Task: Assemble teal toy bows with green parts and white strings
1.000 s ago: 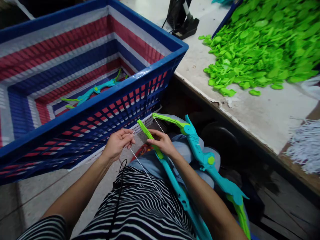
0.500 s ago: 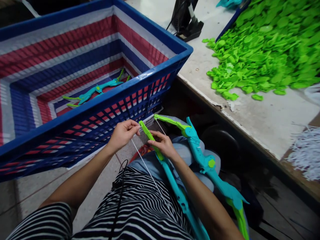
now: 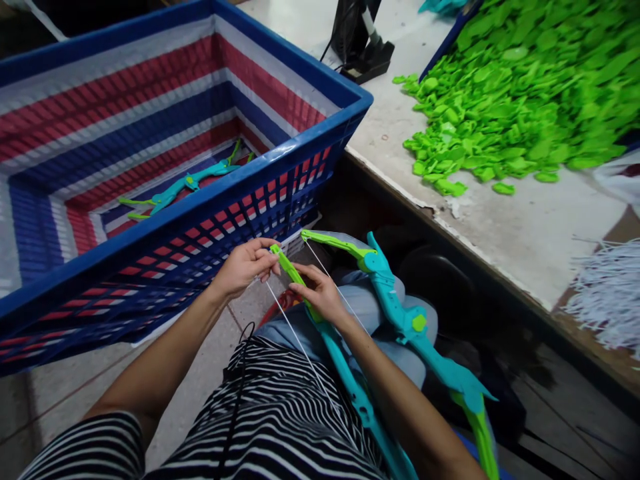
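Observation:
Across my lap lies a turquoise toy bow (image 3: 345,363) with lime-green limbs. My right hand (image 3: 323,293) grips its green limb a little below the tip. Close beside that tip, my left hand (image 3: 247,267) has its fingers pinched on a white string (image 3: 295,327), which slants down toward my waist; the string's end is hidden by the fingers. A second toy bow (image 3: 417,327) of the same colours rests on my knees to the right, its white string tied at the upper green tip.
A blue plastic crate (image 3: 295,150) with a striped liner stands at the left, another toy bow (image 3: 185,183) inside. On the table (image 3: 385,160) at the right are a heap of green plastic pieces (image 3: 520,107), a black stand (image 3: 367,60) and a bundle of white strings (image 3: 607,293).
The view has shifted slightly, so the crate and table sit a little further left. My left fingers have closed in more tightly by the bow tip; the right hand keeps its grip.

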{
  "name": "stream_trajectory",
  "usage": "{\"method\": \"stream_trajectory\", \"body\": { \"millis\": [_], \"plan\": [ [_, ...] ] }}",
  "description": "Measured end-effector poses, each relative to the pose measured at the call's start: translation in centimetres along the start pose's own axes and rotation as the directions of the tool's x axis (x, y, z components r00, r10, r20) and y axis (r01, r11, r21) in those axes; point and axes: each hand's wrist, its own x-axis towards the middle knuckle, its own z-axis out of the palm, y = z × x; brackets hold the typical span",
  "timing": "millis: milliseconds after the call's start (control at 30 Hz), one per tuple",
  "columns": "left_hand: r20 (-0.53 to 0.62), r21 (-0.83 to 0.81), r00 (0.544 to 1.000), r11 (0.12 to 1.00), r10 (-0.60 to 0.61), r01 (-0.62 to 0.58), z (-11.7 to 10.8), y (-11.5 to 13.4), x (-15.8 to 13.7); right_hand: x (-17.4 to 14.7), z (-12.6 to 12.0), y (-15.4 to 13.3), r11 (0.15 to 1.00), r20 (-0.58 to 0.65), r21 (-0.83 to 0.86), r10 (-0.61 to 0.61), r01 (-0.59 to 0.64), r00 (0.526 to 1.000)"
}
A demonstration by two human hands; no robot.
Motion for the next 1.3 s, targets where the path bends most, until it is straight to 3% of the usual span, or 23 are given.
{"method": "stream_trajectory", "body": {
  "millis": [100, 200, 333, 533, 600, 667, 700, 767, 833, 900, 967, 1033, 1100, 1200, 1233, 1300],
  "plan": [
    [0.023, -0.027, 1.000, 0.999, -0.019, 0.020, -0.1, 0.0, 0.1, 0.5, 0.0, -1.6, 0.971, -0.091, -0.194, -0.162, 0.142, 0.982],
    [0.024, -0.028, 1.000, 0.999, -0.019, 0.020, -0.1, 0.2, 0.0, 2.4, -0.6, -3.7, 0.907, -0.134, -0.315, -0.334, 0.279, 0.933],
    [0.033, -0.025, 0.999, 0.999, -0.020, 0.021, 0.1, 0.6, 0.0, 5.4, -1.2, -5.8, 0.833, 0.015, -0.304, -0.481, 0.463, 0.876],
    [0.032, 0.007, 0.997, 0.997, -0.071, 0.071, 0.0, 0.4, 0.3, 6.3, -0.9, -6.3, 0.786, 0.131, -0.321, -0.516, 0.528, 0.847],
    [-0.033, 0.148, 0.999, 0.989, -0.011, 0.015, 0.0, -0.2, 0.5, 7.0, -1.8, -5.6, 0.816, 0.041, -0.342, -0.483, 0.467, 0.875],
    [-0.126, 0.334, 0.975, 0.933, 0.181, -0.131, 0.3, -0.8, 0.7, 8.3, -3.6, -4.7, 0.886, -0.204, -0.337, -0.399, 0.318, 0.894],
    [-0.143, 0.413, 0.943, 0.884, 0.300, -0.219, 0.6, -1.0, 0.8, 9.0, -4.5, -4.3, 0.924, -0.362, -0.308, -0.333, 0.226, 0.871],
    [-0.094, 0.508, 0.876, 0.780, 0.473, -0.367, 1.3, -1.2, 1.0, 9.8, -5.9, -4.1, 0.973, -0.621, -0.213, -0.208, 0.093, 0.756],
    [-0.026, 0.511, 0.867, 0.752, 0.498, -0.417, 2.0, -1.0, 1.3, 9.3, -5.7, -4.8, 0.978, -0.707, -0.183, -0.203, 0.102, 0.677],
    [-0.032, 0.407, 0.921, 0.847, 0.388, -0.343, 2.4, -0.3, 1.8, 7.6, -3.6, -6.0, 0.937, -0.624, -0.267, -0.345, 0.224, 0.701],
    [-0.073, 0.229, 0.977, 0.957, 0.200, -0.179, 2.5, 0.8, 2.1, 5.3, -0.7, -6.9, 0.865, -0.455, -0.348, -0.493, 0.362, 0.742],
    [-0.107, 0.170, 0.989, 0.982, 0.100, -0.081, 2.2, 2.1, 2.2, 3.7, 1.6, -7.1, 0.831, -0.359, -0.368, -0.541, 0.418, 0.760],
    [-0.160, 0.334, 0.973, 0.937, 0.165, -0.104, 1.9, 3.4, 1.9, 3.1, 2.9, -6.8, 0.842, -0.353, -0.357, -0.522, 0.404, 0.776],
    [-0.217, 0.592, 0.920, 0.794, 0.325, -0.141, 1.9, 4.8, 0.9, 3.6, 3.2, -6.2, 0.883, -0.386, -0.300, -0.458, 0.360, 0.801],
    [-0.235, 0.587, 0.918, 0.799, 0.320, -0.128, 2.0, 5.0, 0.6, 3.8, 3.1, -6.2, 0.898, -0.404, -0.270, -0.433, 0.347, 0.806],
    [-0.267, 0.437, 0.938, 0.895, 0.220, -0.085, 2.3, 5.0, 0.2, 4.2, 3.0, -6.4, 0.921, -0.453, -0.210, -0.389, 0.328, 0.802]
  ]
}}
